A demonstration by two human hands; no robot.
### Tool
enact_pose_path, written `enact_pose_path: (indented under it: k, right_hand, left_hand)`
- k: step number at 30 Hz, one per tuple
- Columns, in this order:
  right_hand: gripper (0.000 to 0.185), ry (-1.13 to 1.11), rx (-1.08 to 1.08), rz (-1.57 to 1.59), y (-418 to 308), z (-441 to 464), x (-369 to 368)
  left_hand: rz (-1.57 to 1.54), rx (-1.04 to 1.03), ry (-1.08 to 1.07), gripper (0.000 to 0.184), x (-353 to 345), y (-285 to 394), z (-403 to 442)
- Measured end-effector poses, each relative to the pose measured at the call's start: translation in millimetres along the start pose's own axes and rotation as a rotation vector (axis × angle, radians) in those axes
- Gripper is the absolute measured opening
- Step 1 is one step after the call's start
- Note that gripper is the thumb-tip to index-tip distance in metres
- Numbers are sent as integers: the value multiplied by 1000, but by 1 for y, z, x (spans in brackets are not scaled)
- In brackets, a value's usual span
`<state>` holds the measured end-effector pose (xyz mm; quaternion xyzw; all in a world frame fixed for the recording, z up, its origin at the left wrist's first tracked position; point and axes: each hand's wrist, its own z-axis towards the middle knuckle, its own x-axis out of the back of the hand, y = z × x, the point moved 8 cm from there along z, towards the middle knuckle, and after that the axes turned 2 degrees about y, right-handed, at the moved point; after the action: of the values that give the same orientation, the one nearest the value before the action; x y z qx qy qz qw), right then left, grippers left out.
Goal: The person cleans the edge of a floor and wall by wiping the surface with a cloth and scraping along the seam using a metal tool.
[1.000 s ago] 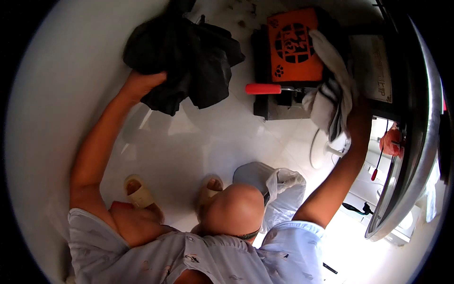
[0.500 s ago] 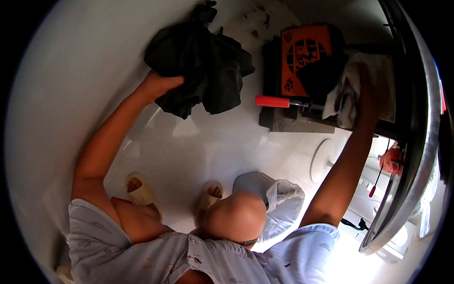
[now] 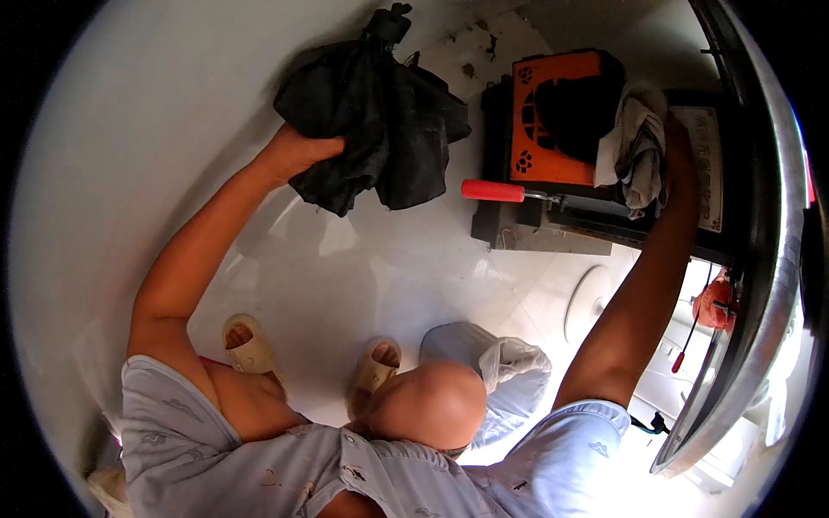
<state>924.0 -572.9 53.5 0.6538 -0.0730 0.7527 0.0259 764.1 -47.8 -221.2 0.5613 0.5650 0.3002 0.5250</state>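
My left hand (image 3: 304, 155) is closed on a loosely folded black umbrella (image 3: 367, 129), gripping the lower left of its fabric; the umbrella's short black handle points up. At the right, my right hand (image 3: 680, 147) is in shadow and presses a crumpled grey-white cloth (image 3: 637, 160) against an orange-fronted black machine (image 3: 523, 112). The cloth lies over the machine's right side. Most of the fingers of my right hand are hidden behind the cloth. A dark patch covers much of the orange panel's round grille.
A red-handled lever (image 3: 492, 191) juts left from the machine. A curved metal rim (image 3: 781, 285) runs along the right side. A lined grey bin (image 3: 453, 341) stands on the pale floor beside my knee. A round white base (image 3: 587, 302) is farther right.
The cloth has shifted slightly on the machine with my right hand, and the dark patch covers more of the grille. My left hand still holds the umbrella, nearly unmoved.
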Motion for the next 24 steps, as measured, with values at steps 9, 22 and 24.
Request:
enact_pose_path:
  k: [9, 22, 24]
  right_hand:
    - [60, -77, -140, 279, 21, -79, 9]
    - [53, 84, -141, -42, -76, -246, 43]
    - [56, 112, -181, 122, -86, -267, 51]
  left_hand:
    - [2, -52, -22, 68, -5, 1, 3]
    - [70, -52, -24, 65, 4, -2, 0]
    - [78, -87, -25, 65, 7, -3, 0]
